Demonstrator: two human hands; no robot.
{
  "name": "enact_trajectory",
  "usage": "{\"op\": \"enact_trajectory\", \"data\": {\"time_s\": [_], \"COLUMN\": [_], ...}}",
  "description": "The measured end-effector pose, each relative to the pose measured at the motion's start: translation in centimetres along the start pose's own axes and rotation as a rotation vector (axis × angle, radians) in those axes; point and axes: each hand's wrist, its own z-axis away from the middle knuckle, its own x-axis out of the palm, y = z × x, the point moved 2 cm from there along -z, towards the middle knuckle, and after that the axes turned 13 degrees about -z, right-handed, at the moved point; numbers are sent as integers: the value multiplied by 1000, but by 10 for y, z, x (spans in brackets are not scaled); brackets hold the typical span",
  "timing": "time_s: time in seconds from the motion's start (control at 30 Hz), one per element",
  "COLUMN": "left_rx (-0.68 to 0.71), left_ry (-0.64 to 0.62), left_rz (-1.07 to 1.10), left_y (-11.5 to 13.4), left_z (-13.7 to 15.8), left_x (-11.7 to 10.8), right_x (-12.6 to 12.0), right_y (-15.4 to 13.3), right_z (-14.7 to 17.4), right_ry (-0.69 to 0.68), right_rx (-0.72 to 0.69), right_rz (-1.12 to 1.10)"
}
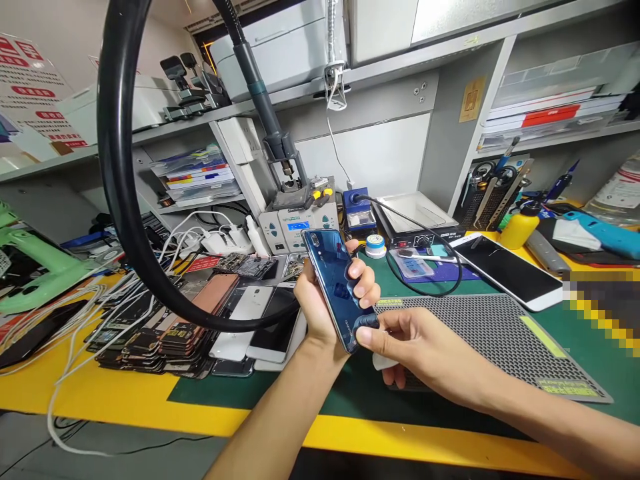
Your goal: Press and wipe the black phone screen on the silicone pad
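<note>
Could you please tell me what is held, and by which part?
The left hand holds the blue phone by its long edges; the right hand touches its lower end; whether it holds the whitish piece there is unclear.

A bright-yellow tabletop [135, 400] stretches across the room, its middle and right covered by a flat dark-green mat [225, 391]. Along the back edge stands a grey panelled shelving unit [443, 147] with upright dividers and a smooth white back panel [395, 157]. Beyond the back-left corner, a red-and-white printed poster [30, 80] shows against a pale wall [70, 27]. Light gleams on a glossy whitish surface [460, 20] above the shelving.
</note>
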Motion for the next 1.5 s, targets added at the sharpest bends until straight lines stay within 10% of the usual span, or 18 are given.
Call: {"op": "enact_trajectory", "data": {"time_s": [0.6, 1.5], "left_rx": [-20, -45], "left_ry": [-289, -214], "left_rz": [86, -63], "left_y": [2, 2], "left_z": [5, 6], "left_x": [0, 3], "right_x": [2, 4], "right_y": [9, 4], "right_z": [0, 6], "right_ry": [-31, 23], "right_rx": [-77, -52], "right_rz": [-7, 137]}}
